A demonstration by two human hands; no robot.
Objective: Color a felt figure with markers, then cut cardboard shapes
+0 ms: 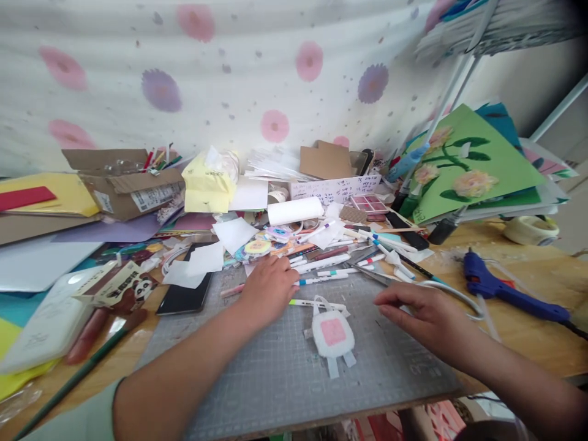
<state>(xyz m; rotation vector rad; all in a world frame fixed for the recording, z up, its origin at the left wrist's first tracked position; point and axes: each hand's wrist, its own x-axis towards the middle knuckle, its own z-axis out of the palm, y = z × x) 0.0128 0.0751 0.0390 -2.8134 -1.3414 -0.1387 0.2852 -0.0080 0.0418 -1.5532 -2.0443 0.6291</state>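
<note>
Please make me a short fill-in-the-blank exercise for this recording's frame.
1. The white padded piece has a square colored ____ at its center.
2. Beneath that piece is a ____ cutting mat.
3. The glue gun has a body colored ____.
4. The hand nearer the glue gun is the person's ____ one.

Missing words: pink; gray; blue; right.

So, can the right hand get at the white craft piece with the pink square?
Probably yes: the right hand is close by, just right of the craft piece, with only bare mat showing between them.
</note>
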